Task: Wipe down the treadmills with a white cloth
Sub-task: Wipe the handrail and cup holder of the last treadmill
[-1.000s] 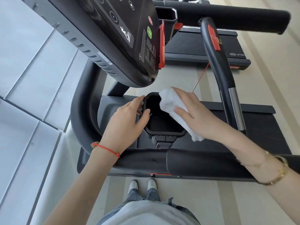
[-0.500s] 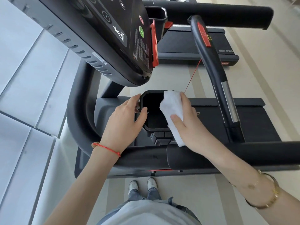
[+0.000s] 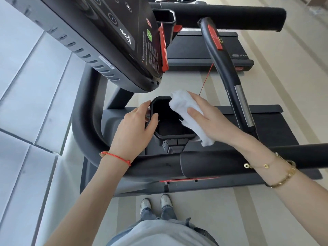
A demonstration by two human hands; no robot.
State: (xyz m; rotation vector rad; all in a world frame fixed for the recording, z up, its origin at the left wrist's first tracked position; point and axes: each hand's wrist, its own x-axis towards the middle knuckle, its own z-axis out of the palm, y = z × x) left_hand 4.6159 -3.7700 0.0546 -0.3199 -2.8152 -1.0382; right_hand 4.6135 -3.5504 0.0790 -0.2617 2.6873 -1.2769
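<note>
A black treadmill fills the view, its console [image 3: 113,32] tilted at the top left. Below the console sits a black cup holder [image 3: 170,126]. My left hand [image 3: 134,128] grips the holder's left rim, thumb over the edge. My right hand [image 3: 211,118] holds a folded white cloth [image 3: 186,107] against the holder's right rim, thumb on top of the cloth. The cloth's lower end hangs past the holder's right corner.
A padded front handrail [image 3: 213,164] runs across below my hands. A curved grip bar with a red tab [image 3: 220,55] rises on the right. A second treadmill's deck [image 3: 204,52] lies beyond. My shoes [image 3: 154,203] stand on the beige floor.
My right hand has slid the cloth along the holder's right rim toward the far corner. The left hand has kept its grip on the left rim.
</note>
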